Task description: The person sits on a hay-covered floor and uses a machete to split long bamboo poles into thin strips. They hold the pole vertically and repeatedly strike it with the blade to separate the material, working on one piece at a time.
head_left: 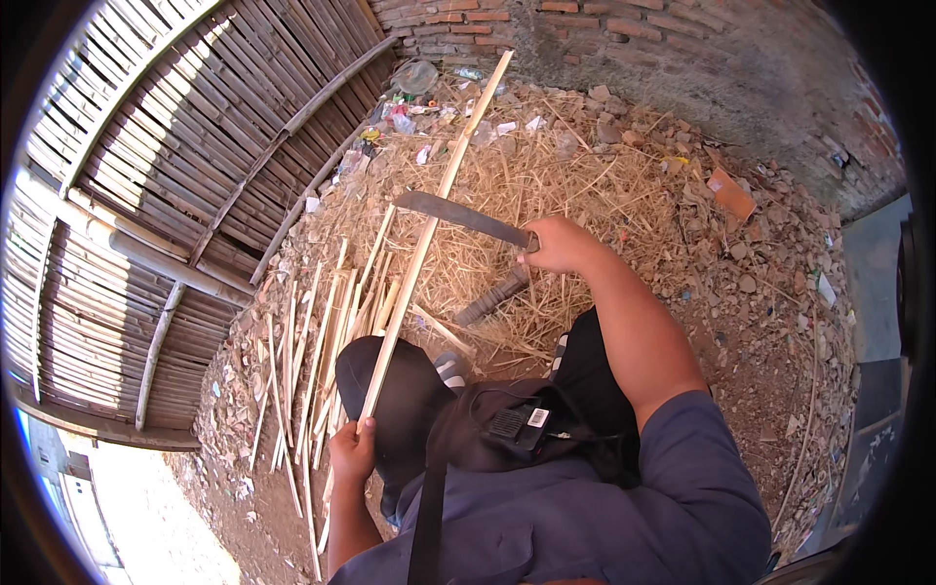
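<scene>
My left hand is closed around the near end of a long pale bamboo strip, which slants up and away past my left knee toward the brick wall. In my right hand is the handle of a machete, mostly covered by my fingers. Its dark, broad blade points left and crosses the strip about midway; whether it touches the strip I cannot tell. Below my right hand, a ridged brown piece of wood or bamboo lies on the shavings.
Several split bamboo strips lie on the ground at my left. Shavings and litter cover the ground ahead. A bamboo slat wall stands at left, a brick wall at the back. A black device rests on my lap.
</scene>
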`<state>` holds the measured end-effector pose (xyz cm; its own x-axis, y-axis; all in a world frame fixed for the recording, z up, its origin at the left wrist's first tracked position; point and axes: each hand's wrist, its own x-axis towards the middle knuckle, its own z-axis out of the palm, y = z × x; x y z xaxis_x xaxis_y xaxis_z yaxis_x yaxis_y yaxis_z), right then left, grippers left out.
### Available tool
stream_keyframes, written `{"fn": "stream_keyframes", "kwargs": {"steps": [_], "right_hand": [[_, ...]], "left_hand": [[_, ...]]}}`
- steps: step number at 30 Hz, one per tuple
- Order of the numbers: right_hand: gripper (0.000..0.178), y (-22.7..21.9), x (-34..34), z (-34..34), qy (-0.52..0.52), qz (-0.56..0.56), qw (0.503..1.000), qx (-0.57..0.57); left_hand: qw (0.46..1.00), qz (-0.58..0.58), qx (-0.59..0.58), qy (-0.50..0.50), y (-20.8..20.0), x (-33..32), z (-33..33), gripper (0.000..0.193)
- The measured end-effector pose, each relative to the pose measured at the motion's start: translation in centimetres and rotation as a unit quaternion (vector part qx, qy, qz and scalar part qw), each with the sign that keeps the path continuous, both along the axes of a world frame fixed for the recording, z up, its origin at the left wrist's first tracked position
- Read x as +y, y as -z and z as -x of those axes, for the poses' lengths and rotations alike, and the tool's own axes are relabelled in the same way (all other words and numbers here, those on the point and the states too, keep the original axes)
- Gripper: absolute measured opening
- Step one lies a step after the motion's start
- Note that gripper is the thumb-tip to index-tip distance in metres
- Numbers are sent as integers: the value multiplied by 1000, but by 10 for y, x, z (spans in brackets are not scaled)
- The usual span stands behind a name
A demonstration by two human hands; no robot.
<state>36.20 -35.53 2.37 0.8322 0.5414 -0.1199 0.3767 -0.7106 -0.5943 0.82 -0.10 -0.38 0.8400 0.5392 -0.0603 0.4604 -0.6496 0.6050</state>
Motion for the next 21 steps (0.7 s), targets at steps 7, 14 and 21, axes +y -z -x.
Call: {"fn": "stream_keyframes", "kwargs": {"steps": [7,14,21], "right_hand": [[35,-10,23,31,-139,69,988,9],[32,-11,5,9,-22,10,999,-22],[29,-4,9,21,-54,-31,997,-39]], "left_hand": [[999,30,7,20,-1,4,-1,56],[999,43,9,23,-3,5,0,55],[989,137,-40,48,2,11,16,52]]}}
